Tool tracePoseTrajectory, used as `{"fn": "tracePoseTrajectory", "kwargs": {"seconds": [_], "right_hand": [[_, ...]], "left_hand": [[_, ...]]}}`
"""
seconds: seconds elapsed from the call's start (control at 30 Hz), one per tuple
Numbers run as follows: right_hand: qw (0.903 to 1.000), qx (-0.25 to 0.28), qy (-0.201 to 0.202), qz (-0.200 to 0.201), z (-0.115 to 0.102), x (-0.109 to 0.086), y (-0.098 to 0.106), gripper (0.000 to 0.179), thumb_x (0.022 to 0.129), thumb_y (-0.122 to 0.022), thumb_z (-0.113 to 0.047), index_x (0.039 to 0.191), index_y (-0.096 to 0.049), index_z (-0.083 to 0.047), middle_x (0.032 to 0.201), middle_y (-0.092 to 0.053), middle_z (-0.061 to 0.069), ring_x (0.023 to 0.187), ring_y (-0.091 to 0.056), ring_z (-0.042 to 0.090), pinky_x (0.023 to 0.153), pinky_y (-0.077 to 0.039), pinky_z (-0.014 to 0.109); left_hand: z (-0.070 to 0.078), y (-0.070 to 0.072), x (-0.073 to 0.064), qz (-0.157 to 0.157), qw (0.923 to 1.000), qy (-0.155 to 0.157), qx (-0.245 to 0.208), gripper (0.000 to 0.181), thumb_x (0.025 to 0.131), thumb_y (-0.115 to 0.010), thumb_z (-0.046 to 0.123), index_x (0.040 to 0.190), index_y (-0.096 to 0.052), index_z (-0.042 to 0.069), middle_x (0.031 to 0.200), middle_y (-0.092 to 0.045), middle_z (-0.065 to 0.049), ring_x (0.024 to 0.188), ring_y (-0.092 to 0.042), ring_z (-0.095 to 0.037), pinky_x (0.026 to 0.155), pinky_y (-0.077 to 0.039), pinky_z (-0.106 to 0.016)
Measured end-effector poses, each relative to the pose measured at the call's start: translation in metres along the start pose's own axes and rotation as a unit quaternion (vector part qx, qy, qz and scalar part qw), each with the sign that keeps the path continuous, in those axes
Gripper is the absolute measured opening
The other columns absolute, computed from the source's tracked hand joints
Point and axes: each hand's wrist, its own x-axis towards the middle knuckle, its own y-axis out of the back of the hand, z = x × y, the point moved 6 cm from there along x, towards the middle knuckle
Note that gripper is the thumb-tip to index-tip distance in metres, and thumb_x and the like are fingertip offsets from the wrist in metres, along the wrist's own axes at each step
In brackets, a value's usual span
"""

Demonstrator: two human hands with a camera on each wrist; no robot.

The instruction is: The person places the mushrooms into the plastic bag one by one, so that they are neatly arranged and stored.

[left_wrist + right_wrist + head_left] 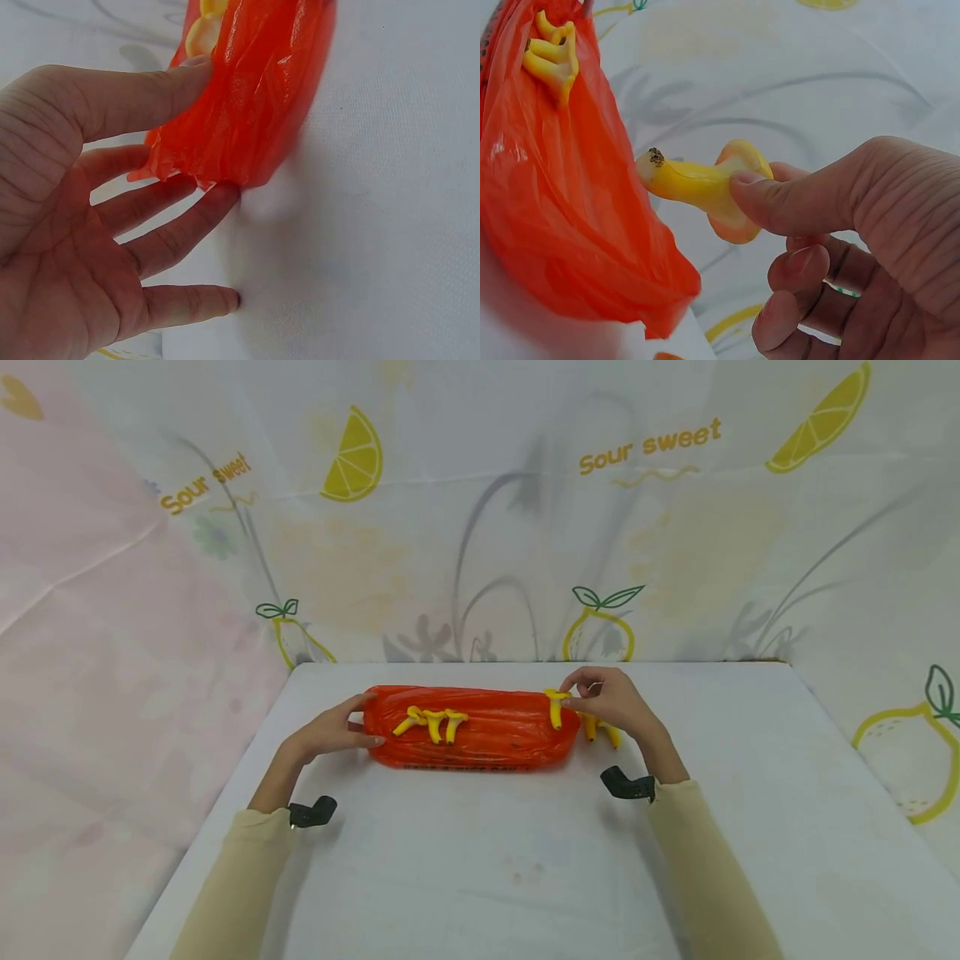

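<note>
A long red plastic bag (487,727) lies across the table, its film wrinkled round something inside. At its left end my left hand (330,732) holds it, thumb on one side and fingertips on the other; the little finger stands free in the left wrist view. Over the bag's right end my right hand (611,697) pinches a yellow trumpet-shaped mushroom (686,180) by its cap between thumb and forefinger, stem toward the bag. Three similar mushrooms (435,725) rest side by side on the bag's left part.
Two more yellow mushrooms (613,737) lie on the white table (480,860) just right of the bag, partly behind my right hand. Behind the table hangs a lemon-print cloth (480,527). Each wrist wears a black camera mount (627,783).
</note>
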Motion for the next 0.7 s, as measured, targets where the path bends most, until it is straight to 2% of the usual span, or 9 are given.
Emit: {"fn": "tracePoseTrajectory", "kwargs": {"seconds": [0.27,0.5,0.7], "right_hand": [[0.9995,0.026,-0.015,-0.015,-0.011,0.013,-0.018,0.013,0.084,-0.076,-0.011,0.096,-0.071,-0.007,0.080,-0.048,0.008,0.073,-0.051,0.025,0.061,-0.042,0.029],[0.9989,0.037,-0.002,-0.029,-0.019,0.021,-0.036,0.011,0.085,-0.075,-0.008,0.095,-0.072,-0.006,0.079,-0.049,0.007,0.072,-0.052,0.023,0.062,-0.045,0.028],[0.9991,0.026,0.009,-0.033,-0.022,0.027,-0.050,0.011,0.085,-0.076,-0.009,0.094,-0.072,-0.008,0.078,-0.053,0.006,0.074,-0.054,0.023,0.064,-0.048,0.028]], "left_hand": [[0.001,0.001,0.000,-0.005,1.0000,0.003,-0.005,0.093,0.086,-0.075,0.036,0.156,-0.020,0.008,0.153,-0.028,-0.027,0.128,-0.047,-0.044,0.100,-0.041,-0.063],[0.001,0.001,0.000,-0.005,0.9999,0.004,-0.009,0.093,0.086,-0.075,0.036,0.156,-0.020,0.008,0.153,-0.029,-0.026,0.127,-0.048,-0.044,0.100,-0.041,-0.062],[-0.001,0.000,0.000,-0.006,1.0000,0.005,-0.006,0.093,0.086,-0.075,0.036,0.156,-0.020,0.008,0.153,-0.029,-0.026,0.128,-0.047,-0.044,0.100,-0.041,-0.062]]}}
